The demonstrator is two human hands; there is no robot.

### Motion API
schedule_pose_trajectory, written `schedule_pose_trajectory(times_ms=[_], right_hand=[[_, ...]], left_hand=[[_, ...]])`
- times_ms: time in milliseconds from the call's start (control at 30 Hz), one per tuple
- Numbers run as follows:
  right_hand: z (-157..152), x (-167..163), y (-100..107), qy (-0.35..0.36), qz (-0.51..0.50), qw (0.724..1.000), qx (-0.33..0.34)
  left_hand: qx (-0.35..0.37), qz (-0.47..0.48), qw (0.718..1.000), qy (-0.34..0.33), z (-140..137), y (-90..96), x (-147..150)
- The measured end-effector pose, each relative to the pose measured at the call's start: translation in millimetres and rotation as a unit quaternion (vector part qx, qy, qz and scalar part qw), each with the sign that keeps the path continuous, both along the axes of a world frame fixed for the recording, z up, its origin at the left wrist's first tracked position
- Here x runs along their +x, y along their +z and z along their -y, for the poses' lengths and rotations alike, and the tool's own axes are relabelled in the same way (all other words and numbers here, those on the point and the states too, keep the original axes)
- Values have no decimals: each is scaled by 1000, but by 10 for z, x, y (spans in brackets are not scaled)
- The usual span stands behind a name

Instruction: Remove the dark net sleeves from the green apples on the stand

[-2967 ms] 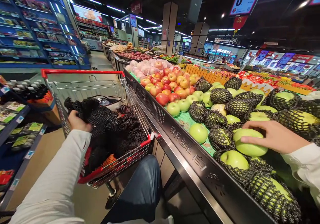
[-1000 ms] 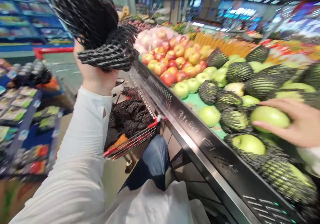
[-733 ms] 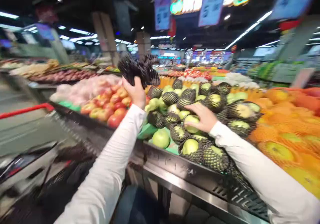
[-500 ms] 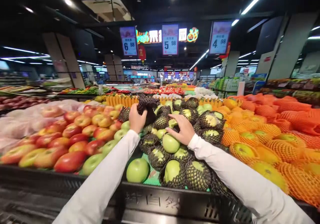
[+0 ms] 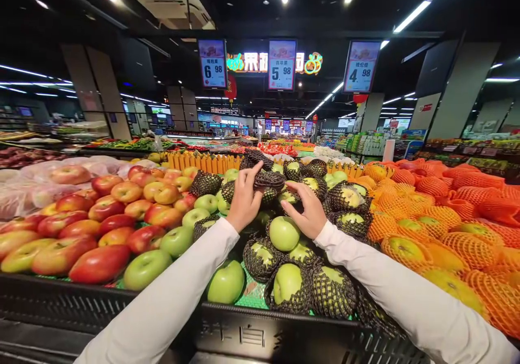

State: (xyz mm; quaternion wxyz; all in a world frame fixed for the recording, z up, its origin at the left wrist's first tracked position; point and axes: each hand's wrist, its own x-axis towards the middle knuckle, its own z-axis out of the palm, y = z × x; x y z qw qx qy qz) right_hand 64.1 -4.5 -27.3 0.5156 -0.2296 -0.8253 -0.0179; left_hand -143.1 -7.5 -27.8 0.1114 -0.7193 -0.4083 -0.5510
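Note:
My left hand point(image 5: 245, 197) is closed around a dark foam fruit net point(image 5: 268, 180), bunched up and held above the green apples. Close to that net's right end is my right hand point(image 5: 305, 208), its thumb and forefinger apart; whether a fingertip touches the net I cannot tell. Just below the right hand sits a bare green apple point(image 5: 284, 233) on top of the pile. Around it lie green apples in black foam nets point(image 5: 332, 291), and a bare green apple point(image 5: 226, 281) rests at the front on green matting.
Red-yellow apples point(image 5: 117, 223) fill the left side, with bagged fruit point(image 5: 71, 174) behind. Oranges in orange nets point(image 5: 406, 247) are heaped on the right. The black crate front point(image 5: 244, 326) runs below my forearms. A low yellow fence point(image 5: 190, 161) borders the back.
My left hand has moved right, bringing the dark net over in front of my right hand. My right hand has shifted slightly, its fingers still apart. The view has moved a little.

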Motion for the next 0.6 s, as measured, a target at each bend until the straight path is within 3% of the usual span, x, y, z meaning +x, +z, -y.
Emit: schedule_pose_trajectory(times_ms=[100, 167, 233, 333, 467, 533, 600], right_hand=[[-3, 3, -6, 13, -43, 999, -29], [-51, 11, -10, 10, -49, 998, -39], [-100, 26, -5, -2, -46, 998, -43], [-106, 58, 28, -24, -76, 996, -33], [-25, 82, 70, 22, -100, 995, -8], [-22, 75, 64, 85, -142, 985, -56], [-62, 57, 42, 137, -218, 955, -147]], left_hand=[[-73, 9, 974, -212, 110, -10, 168], [-129, 56, 948, -286, 94, -51, 216], [-157, 145, 930, -301, 23, -97, 210], [-148, 268, 916, -259, -108, -140, 149], [-161, 310, 913, -210, -165, -137, 91], [-185, 318, 899, -237, -138, -126, 92], [-224, 316, 875, -291, -99, -121, 109]])
